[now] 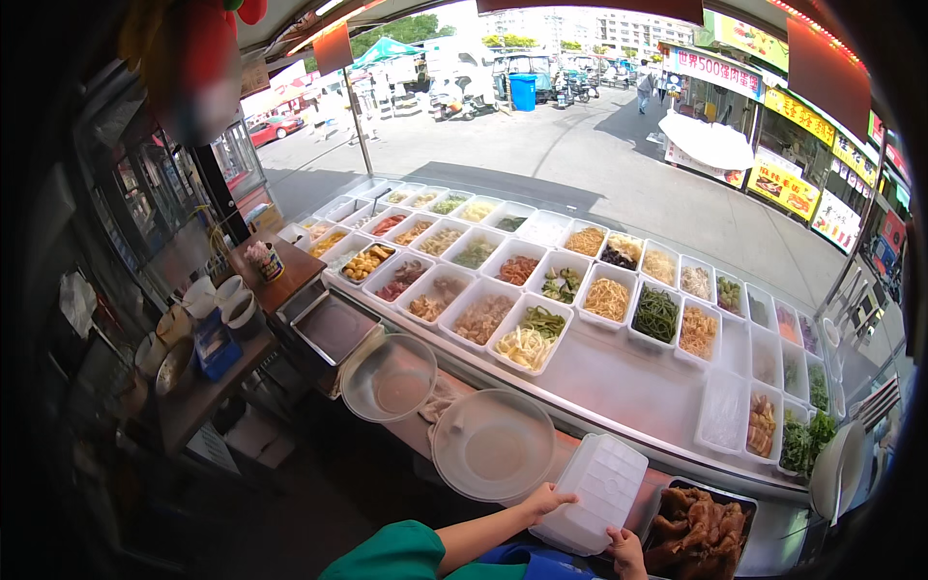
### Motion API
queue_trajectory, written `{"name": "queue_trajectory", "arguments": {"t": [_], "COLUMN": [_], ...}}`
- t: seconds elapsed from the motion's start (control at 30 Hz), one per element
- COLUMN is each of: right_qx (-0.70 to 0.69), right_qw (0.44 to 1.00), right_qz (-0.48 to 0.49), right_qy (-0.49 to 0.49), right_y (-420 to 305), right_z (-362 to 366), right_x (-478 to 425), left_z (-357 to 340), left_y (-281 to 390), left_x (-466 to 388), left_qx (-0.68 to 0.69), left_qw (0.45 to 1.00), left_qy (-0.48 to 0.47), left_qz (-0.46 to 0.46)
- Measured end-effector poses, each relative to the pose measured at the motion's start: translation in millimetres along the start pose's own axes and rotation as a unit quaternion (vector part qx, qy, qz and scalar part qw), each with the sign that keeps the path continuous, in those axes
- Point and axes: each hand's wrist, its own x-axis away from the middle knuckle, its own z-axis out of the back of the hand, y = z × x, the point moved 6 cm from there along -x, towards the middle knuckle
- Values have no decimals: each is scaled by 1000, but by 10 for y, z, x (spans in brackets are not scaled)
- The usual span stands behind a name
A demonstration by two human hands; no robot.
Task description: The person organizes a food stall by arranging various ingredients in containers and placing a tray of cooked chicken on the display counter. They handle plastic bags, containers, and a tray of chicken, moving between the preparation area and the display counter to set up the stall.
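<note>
My left hand [547,502] grips the left side of a white plastic tub [605,489], with the thumb over its edge. On the tub's near right corner my right hand [625,549] has hold too. The tub is tilted with its ribbed bottom facing up, above the counter's near edge. To its left lies a round clear plastic bowl [493,446], with a second clear bowl [389,378] beyond. Right of my right hand is a dark tray [752,511] of browned cooked meat pieces [696,533].
White tubs of sliced vegetables and noodle-like foods fill the display counter [616,377] ahead. A metal tray [335,326] is at the left. Pots and a blue basket [216,348] stand on a side table. A white bowl [837,471] is at the right edge.
</note>
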Motion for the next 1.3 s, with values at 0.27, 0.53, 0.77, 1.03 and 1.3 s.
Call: {"name": "queue_trajectory", "arguments": {"t": [0.27, 0.53, 0.77, 1.03, 1.3], "right_qx": [-232, -441, -542, -487, -492], "right_qw": [973, 853, 818, 806, 771], "right_qz": [-4, -144, -27, 32, 27], "right_qy": [-15, 240, 190, 334, 403], "right_y": [40, 1905, 1561, 1320, 1288], "right_z": [161, 1221, 1040, 1036, 1439], "right_x": [608, 509, 259, 456, 509], "left_z": [64, -138, -233, -437, -946], "left_y": [183, 482, 551, 637, 553], "left_x": [387, 636, 688, 862, 793], "left_qx": [24, -77, -14, -46, -107], "left_qw": [999, 992, 995, 993, 988], "left_qy": [-21, -28, -64, -74, -53], "left_qz": [-40, -93, -81, -81, -99]}}
